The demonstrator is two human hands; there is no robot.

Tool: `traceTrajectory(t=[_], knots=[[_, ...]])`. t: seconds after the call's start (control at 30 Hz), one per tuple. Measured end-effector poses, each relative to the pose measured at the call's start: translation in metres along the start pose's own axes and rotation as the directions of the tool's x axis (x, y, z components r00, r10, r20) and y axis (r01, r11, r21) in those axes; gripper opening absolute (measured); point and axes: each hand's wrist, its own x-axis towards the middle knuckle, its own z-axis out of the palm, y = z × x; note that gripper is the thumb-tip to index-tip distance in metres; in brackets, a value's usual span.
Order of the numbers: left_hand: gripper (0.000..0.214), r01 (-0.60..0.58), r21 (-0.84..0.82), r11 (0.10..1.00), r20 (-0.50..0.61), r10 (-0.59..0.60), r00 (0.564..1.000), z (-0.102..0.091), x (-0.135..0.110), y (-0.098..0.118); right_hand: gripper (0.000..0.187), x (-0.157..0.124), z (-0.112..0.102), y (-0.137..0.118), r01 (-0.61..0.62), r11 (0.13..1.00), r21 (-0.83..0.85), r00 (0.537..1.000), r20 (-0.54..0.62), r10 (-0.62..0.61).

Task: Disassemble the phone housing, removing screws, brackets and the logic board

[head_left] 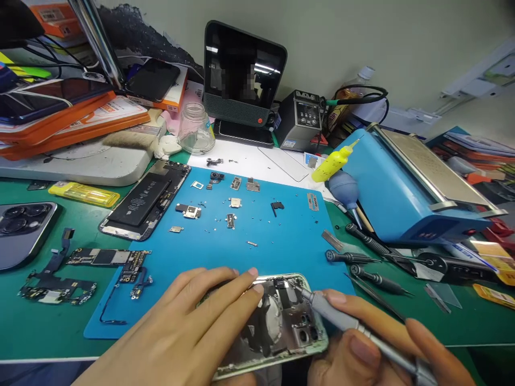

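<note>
An opened phone housing (277, 327) lies at the near edge of the blue mat (241, 236), its bare inside facing up. My left hand (193, 327) lies across its left side with the fingers flat, pinning it down. My right hand (382, 348) is wrapped round a grey screwdriver (346, 321), whose tip touches the upper inside of the housing near the top edge. Several tiny metal brackets and screws (233, 203) are spread over the mat beyond it.
A second opened phone with its battery (147, 201) lies at the mat's left corner. Logic boards and flex cables (80, 268) sit on the green mat at left, beside a phone back (22, 230). More screwdrivers (370, 257), a blue heating machine (406, 182), a yellow bottle (333, 161) and a glass jar (196, 128) stand around.
</note>
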Motion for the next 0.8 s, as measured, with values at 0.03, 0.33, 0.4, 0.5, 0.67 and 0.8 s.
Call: traceTrajectory(t=[0.03, 0.33, 0.4, 0.5, 0.67, 0.8], knots=[[0.049, -0.019, 0.023, 1.0, 0.002, 0.019, 1.0, 0.0, 0.0, 0.0, 0.045, 0.003, 0.006, 0.0, 0.01, 1.0, -0.003, 0.999, -0.042, -0.01], [0.034, 0.019, -0.047, 0.999, 0.052, -0.017, 0.999, -0.009, 0.035, 0.007, 0.042, 0.012, 0.009, -0.005, -0.151, 0.988, 0.037, 0.98, 0.136, 0.145], [0.027, 0.032, -0.07, 0.997, 0.056, -0.029, 0.998, -0.011, 0.042, 0.011, 0.043, 0.011, 0.004, -0.004, -0.175, 0.984, 0.013, 0.965, 0.201, 0.169], [0.024, 0.022, -0.075, 0.997, 0.037, -0.02, 0.999, -0.01, 0.047, 0.015, 0.043, 0.012, 0.002, -0.003, -0.189, 0.982, -0.009, 0.958, 0.217, 0.187], [0.024, 0.014, -0.077, 0.997, 0.034, -0.012, 0.999, -0.007, 0.048, 0.015, 0.042, 0.015, 0.002, -0.004, -0.221, 0.974, -0.045, 0.943, 0.246, 0.225], [0.023, 0.009, -0.095, 0.995, 0.021, -0.007, 1.0, -0.009, 0.048, 0.013, 0.036, 0.018, -0.001, -0.005, -0.289, 0.956, -0.057, 0.918, 0.265, 0.294]])
